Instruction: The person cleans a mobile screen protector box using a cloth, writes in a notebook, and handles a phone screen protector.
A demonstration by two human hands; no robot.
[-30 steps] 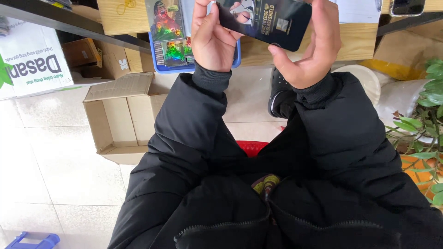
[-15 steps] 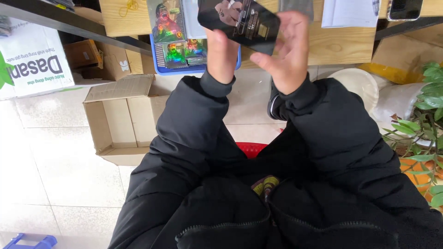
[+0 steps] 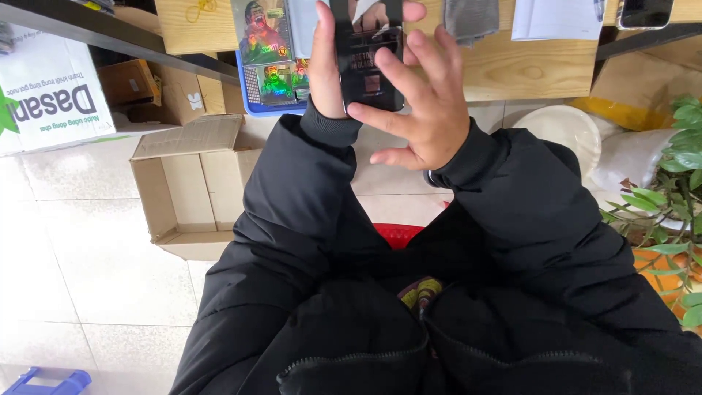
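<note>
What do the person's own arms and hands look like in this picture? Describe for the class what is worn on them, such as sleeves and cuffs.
Both arms wear the sleeves of a puffy black padded jacket, smooth and slightly shiny, ending in ribbed black knit cuffs at the wrists. The left hand and right hand are bare: no gloves, and no rings or watch in view. The fingers are uncovered.

Open cardboard box (image 3: pixel 191 186) left, plant (image 3: pixel 669 212) right, bare tiled floor (image 3: pixel 69 249) apparently passable

We see both arms raised forward, black sleeves to the wrists. Left hand (image 3: pixel 330 66) upright, fingers curled in a grip — right hand (image 3: pixel 423 110) open, fingers splayed, palm turned leftward.
</note>
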